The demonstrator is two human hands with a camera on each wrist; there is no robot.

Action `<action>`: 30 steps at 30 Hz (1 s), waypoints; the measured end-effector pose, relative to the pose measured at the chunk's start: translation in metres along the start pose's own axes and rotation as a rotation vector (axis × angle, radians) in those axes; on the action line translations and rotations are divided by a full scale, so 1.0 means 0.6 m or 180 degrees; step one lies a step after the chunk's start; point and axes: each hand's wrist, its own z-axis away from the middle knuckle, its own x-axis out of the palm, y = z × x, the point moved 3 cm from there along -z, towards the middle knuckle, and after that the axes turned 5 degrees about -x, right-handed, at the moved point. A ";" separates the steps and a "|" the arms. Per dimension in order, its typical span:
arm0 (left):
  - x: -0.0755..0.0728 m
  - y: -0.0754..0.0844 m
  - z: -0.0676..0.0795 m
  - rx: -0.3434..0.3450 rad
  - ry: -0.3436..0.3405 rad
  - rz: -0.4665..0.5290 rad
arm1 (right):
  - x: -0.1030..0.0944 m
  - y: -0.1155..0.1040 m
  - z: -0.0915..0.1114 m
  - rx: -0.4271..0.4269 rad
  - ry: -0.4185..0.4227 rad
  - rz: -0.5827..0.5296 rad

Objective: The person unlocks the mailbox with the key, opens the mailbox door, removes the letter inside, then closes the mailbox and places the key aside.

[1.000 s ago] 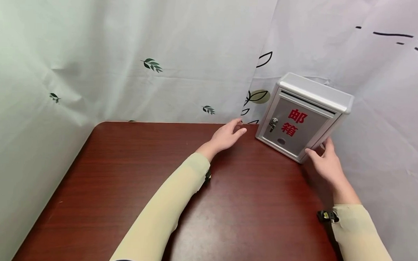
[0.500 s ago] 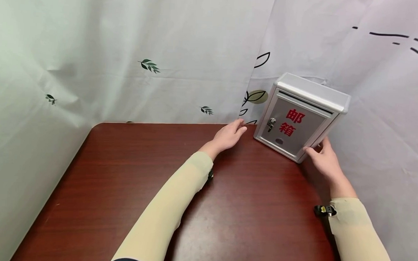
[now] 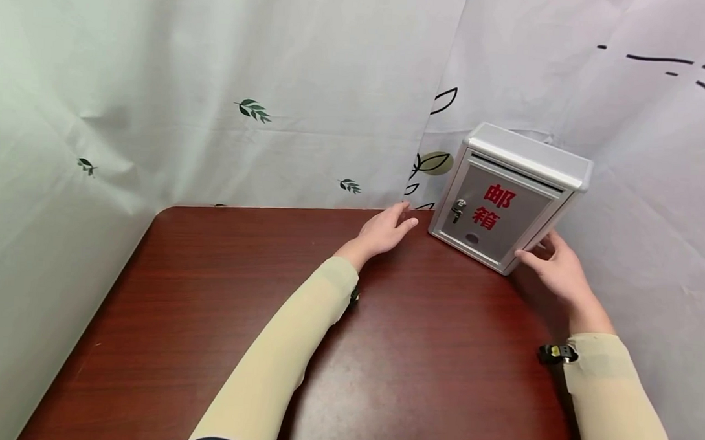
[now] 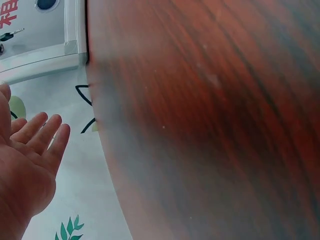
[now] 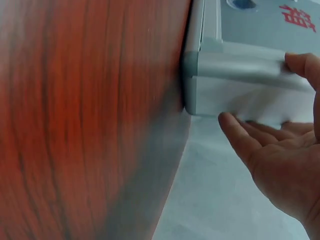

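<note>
A silver metal mailbox with red characters on its door stands at the back right of the table. A key sits in the lock on the left side of the door. My right hand is at the box's lower right side. In the right wrist view the thumb is at the front frame and the fingers extend along the back edge of that side. My left hand is held left of the box, apart from it, palm toward it, fingers loosely extended and holding nothing.
The reddish-brown wooden table reaches back to white cloth walls printed with leaves. The right-hand cloth hangs close to the mailbox and my right hand. Bands with small devices are at the wrists.
My right hand has shifted slightly to the right relative to the mailbox over the last half second. The mailbox and my left hand have hardly moved, apart from a slight shift of the view.
</note>
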 end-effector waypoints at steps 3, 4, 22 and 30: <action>-0.001 -0.002 -0.001 -0.0001 0.0009 0.0021 | -0.004 0.006 -0.002 -0.0022 -0.0037 -0.0055; -0.002 -0.003 -0.002 -0.0004 0.0017 0.0024 | -0.005 0.007 -0.003 -0.0037 -0.0046 -0.0072; -0.003 -0.005 -0.007 0.0127 -0.0100 0.0089 | -0.008 0.035 -0.028 -0.0225 -0.0247 -0.0304; -0.004 -0.006 -0.006 0.0177 -0.0223 0.0272 | -0.003 0.033 -0.034 -0.0232 -0.0433 -0.0373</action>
